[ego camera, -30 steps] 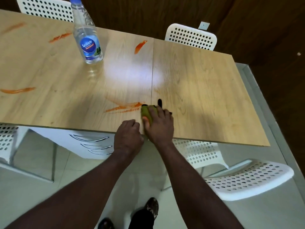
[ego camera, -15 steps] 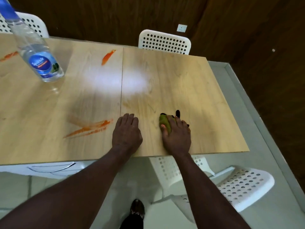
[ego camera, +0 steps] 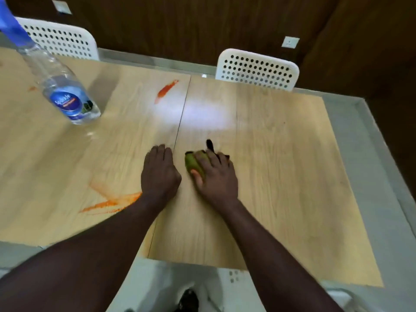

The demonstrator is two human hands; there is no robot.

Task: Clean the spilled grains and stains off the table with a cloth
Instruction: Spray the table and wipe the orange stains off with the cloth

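Observation:
My right hand presses a small green and black cloth flat on the wooden table, just right of the seam between the two boards. Most of the cloth is hidden under the fingers. My left hand rests beside it on the table with fingers curled and nothing in it. An orange smear lies left of my left forearm. A shorter orange stain sits farther back near the seam. No grains are visible.
A clear spray bottle with a blue label stands on the table at the back left. Two white perforated chairs stand behind the far edge. Another white chair shows below the near edge, by my feet.
Both hands have slid away from the near table edge toward the middle. The right hand with the cloth moved right, off the end of the long orange smear.

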